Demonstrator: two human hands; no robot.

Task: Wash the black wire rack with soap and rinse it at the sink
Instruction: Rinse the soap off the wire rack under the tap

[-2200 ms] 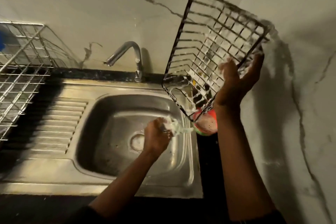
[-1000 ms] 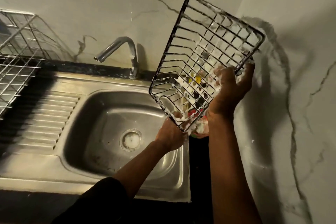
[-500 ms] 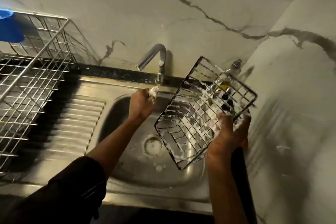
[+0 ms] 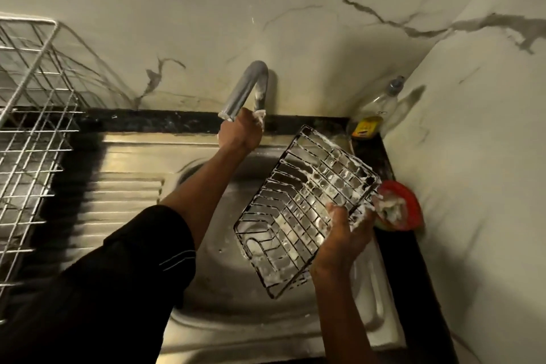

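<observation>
The black wire rack (image 4: 301,207), coated in white soap foam, hangs tilted over the steel sink (image 4: 218,248). My right hand (image 4: 345,241) grips its right edge, thumb on the inside of the wires. My left hand (image 4: 243,130), with foam on the fingers, reaches across the basin and curls round the base of the curved chrome tap (image 4: 246,84). I see no water at the spout.
A red soap dish (image 4: 409,196) holding a foamy scrubber sits on the dark counter to the right of the sink. A clear bottle (image 4: 381,103) stands in the back corner. A silver wire drying rack (image 4: 32,133) stands over the ribbed drainboard (image 4: 118,204) at left. Marble walls close in behind and to the right.
My right hand lowered the rack from wall height to over the basin. My left hand left the rack's lower corner, no longer holds the scrubber, and moved up to the tap.
</observation>
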